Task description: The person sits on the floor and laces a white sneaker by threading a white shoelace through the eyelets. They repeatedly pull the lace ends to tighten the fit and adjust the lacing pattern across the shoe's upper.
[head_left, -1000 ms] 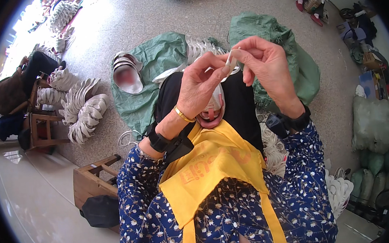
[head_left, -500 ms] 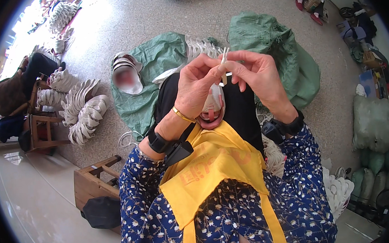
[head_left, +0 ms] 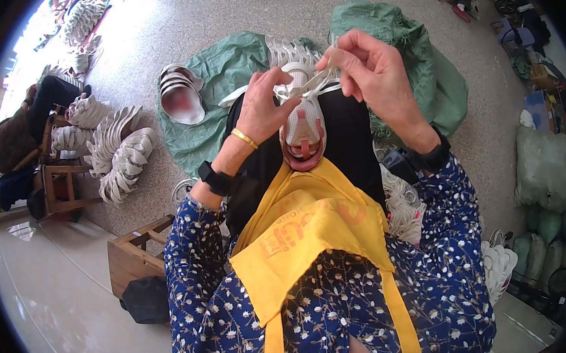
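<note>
A white and pink sneaker (head_left: 301, 132) rests on my lap, heel toward me and toe away. White shoelace (head_left: 318, 81) crosses its upper and stretches between my hands. My left hand (head_left: 261, 106) is at the shoe's left side, with thumb and forefinger curled in on the lace by the eyelets; the exact grip is partly hidden. Above and right of the shoe, my right hand (head_left: 372, 65) pinches the lace between thumb and forefinger, its other fingers loosely bent. A yellow apron (head_left: 314, 240) covers my lap behind the heel.
Stacked white shoe parts lie on a green sack (head_left: 213, 76), beside a bulky green sack (head_left: 413, 69). White laces (head_left: 402, 211) are bundled at my right thigh. Left are a wooden stool (head_left: 137, 249), stacked shoe parts (head_left: 128, 161) and a seated person (head_left: 14, 136). Filled sacks (head_left: 545, 165) line the right wall.
My hands, close together over the shoe with lace tips between them, have moved apart. The left has come down to the shoe's side; the right has shifted up and right with lace.
</note>
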`<state>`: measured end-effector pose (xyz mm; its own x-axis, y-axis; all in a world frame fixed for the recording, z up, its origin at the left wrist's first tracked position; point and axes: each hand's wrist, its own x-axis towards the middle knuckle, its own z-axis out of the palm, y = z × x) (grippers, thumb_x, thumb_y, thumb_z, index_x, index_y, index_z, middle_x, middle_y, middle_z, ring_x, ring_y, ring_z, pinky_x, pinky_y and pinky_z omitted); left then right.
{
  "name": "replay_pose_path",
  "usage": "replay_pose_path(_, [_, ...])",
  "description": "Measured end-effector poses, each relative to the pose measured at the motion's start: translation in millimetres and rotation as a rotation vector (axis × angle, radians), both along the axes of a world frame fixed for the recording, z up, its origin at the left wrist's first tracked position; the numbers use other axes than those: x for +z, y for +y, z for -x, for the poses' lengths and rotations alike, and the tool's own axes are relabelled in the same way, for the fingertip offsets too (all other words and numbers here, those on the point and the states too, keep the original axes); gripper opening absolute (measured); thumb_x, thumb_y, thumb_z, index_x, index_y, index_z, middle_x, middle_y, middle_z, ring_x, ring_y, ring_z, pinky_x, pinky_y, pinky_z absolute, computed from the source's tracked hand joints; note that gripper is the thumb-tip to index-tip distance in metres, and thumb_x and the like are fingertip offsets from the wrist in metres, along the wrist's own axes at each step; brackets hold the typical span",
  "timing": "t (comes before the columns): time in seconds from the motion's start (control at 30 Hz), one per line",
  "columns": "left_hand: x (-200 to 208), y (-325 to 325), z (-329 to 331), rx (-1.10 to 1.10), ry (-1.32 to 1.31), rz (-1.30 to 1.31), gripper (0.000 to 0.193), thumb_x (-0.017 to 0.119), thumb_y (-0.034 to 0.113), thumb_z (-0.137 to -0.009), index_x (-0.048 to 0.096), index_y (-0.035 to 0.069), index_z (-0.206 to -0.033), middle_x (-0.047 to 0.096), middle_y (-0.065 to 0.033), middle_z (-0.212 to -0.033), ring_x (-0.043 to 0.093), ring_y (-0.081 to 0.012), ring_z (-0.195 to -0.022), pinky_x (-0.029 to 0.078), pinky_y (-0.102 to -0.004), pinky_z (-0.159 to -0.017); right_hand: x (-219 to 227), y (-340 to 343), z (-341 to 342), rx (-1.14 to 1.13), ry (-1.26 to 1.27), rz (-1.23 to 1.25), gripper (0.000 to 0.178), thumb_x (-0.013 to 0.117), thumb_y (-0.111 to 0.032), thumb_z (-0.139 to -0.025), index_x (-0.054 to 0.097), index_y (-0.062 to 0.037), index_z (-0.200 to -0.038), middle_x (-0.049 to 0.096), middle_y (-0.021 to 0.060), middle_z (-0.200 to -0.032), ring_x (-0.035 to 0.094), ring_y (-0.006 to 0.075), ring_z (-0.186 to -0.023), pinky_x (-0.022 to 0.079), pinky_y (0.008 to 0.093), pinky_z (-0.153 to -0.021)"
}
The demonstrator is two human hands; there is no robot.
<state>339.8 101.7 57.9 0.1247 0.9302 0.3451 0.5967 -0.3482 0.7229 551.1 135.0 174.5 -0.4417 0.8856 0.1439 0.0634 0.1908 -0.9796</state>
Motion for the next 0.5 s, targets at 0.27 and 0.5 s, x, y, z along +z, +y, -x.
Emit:
replay_pose_path(0.27, [-33,12,-10,-0.085,0.112,-0.033,0.050,0.082,0.029,-0.074,0.060,0.010,-0.114,0.066,-0.0089,-0.110,0.054,-0.0338,-0.110,0.043,-0.0462,-0.096,12,1,20,0.076,-0.154,-0.187,0.009,0.062,-0.008,-0.099,0.061,0.0001,-0.097,0.069,0.0041,-0.077,0.063,0.0079,-0.063,0.051,0.0247,-0.058])
replay_pose_path(0.5, [-44,18,-15,-0.017,0.246,-0.060,0.049,0.081,0.036,-0.075,0.060,0.012,-0.113,0.065,-0.0073,-0.110,0.054,-0.0321,-0.111,0.041,-0.0470,-0.094,71,-7,30,0.192,0.043,-0.287,0.016,0.056,-0.013,-0.106,0.056,-0.0024,-0.094,0.062,0.0010,-0.076,0.048,0.0013,-0.053,0.038,0.0173,-0.046])
